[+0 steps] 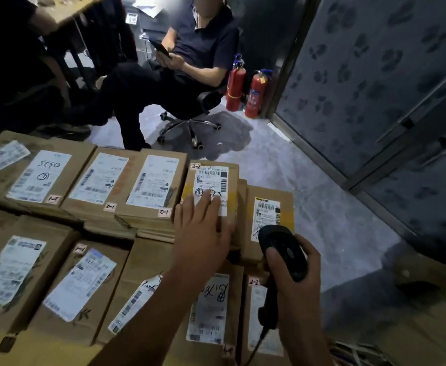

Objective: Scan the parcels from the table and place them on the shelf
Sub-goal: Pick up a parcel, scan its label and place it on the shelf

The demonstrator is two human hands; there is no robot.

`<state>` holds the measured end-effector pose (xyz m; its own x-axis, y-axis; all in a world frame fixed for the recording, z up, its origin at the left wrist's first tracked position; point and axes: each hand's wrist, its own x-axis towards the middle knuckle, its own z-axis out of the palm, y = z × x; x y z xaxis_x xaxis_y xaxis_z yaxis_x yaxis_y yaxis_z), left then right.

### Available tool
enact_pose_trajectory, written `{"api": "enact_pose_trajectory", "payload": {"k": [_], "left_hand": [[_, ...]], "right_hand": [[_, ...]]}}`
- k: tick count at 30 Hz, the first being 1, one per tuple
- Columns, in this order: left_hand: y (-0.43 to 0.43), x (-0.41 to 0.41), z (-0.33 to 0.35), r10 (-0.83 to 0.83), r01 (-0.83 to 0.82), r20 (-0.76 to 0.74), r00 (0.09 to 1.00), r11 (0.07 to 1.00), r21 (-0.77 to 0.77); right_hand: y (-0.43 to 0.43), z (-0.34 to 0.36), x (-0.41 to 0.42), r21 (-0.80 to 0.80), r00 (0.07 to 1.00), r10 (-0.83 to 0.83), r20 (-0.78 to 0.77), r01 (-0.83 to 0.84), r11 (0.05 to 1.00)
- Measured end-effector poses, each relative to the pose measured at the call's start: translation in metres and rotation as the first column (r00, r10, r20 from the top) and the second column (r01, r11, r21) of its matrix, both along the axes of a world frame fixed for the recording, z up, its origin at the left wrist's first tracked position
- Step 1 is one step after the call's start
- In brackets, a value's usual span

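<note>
While right hand (293, 270) grips scanner (282, 249), left hand (203, 228) flat on parcel (211, 180).

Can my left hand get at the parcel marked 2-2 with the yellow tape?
Probably yes: the left hand already lies flat on that parcel, which tops its stack, uncovered. The right hand holds the scanner aside.

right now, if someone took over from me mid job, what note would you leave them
Left hand: flat on the label of the 2-2 parcel, not gripping it.
Right hand: holds the black scanner, head pointed toward that parcel.
Other parcels lie packed across the table, labels up.
Done: cannot tell what has been scanned.
Left: scan, then carry each to the shelf, which is not in view.
</note>
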<state>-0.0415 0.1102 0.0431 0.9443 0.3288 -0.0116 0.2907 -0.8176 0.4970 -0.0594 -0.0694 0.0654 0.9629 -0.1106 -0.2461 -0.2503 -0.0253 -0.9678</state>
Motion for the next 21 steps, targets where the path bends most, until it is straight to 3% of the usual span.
{"api": "enact_pose_trajectory", "payload": {"k": [6, 11, 18, 21], "left_hand": [[-0.030, 0.007, 0.006, 0.088, -0.086, -0.034, 0.995, 0.995, 0.057], [-0.043, 0.009, 0.012, 0.174, -0.177, 0.043, 0.984, 0.982, 0.071], [-0.034, 0.008, 0.023, 0.327, -0.332, -0.072, 0.942, 0.941, -0.064], [-0.025, 0.008, 0.018, 0.379, -0.392, -0.102, 0.920, 0.884, -0.255]], "right_hand": [[-0.005, -0.017, 0.039, 0.086, 0.999, 0.048, 0.006, -0.048, 0.995], [-0.011, -0.021, 0.063, 0.175, 0.993, 0.111, -0.040, -0.102, 0.979], [-0.016, -0.019, 0.070, 0.254, 0.987, 0.120, -0.106, -0.090, 0.963], [-0.007, -0.013, 0.066, 0.239, 0.986, 0.134, -0.098, -0.107, 0.965]]}}
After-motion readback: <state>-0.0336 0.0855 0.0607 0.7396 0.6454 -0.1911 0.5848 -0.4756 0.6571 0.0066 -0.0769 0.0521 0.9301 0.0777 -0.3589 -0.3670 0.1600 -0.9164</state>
